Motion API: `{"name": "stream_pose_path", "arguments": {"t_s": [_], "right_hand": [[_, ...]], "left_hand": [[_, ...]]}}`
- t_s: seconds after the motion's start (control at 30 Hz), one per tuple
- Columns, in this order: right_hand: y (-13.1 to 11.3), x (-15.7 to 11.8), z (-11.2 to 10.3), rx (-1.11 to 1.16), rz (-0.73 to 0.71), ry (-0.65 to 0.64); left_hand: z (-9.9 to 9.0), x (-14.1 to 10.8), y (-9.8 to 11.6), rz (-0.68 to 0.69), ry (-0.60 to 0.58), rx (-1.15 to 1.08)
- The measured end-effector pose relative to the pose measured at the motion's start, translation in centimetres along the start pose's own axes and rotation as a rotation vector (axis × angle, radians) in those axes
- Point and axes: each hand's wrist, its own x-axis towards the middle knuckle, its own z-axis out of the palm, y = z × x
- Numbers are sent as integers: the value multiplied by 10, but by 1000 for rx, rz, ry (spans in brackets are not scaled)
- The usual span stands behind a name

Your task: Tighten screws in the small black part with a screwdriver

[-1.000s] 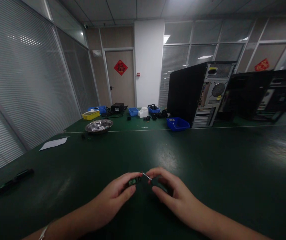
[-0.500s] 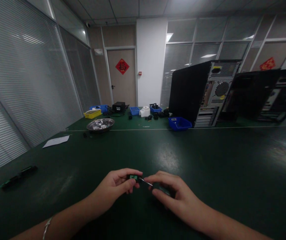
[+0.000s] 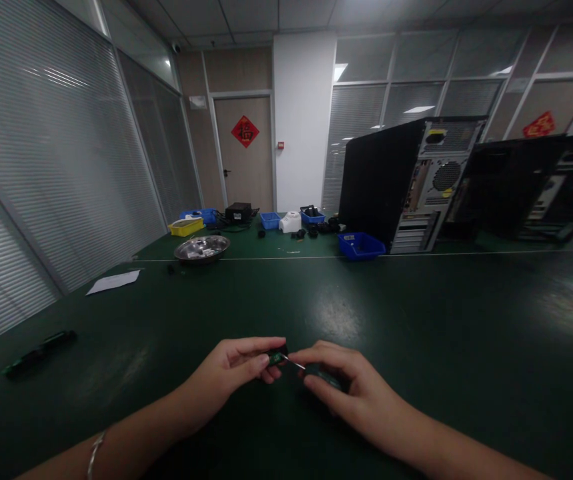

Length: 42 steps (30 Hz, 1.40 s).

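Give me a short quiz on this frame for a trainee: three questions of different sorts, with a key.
1. What does the right hand hold?
2. True or false: in the picture, the metal bowl stands to the left of the dark blue bin.
3. Fill in: the left hand holds a small part with a ____ area showing.

Key: 1. a tool with a thin metal shaft; 2. true; 3. green.
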Motion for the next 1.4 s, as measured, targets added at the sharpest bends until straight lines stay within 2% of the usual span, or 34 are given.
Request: {"name": "stream_pose_path", "arguments": {"t_s": [0.33,1.4], "right_hand": [[-1,0,-1,35,-39,-4],[-2,0,-1,37,-58,-8]], "left_hand": [[0,-1,5,-32,10,66],[0,-1,2,-44,0,-56]]}}
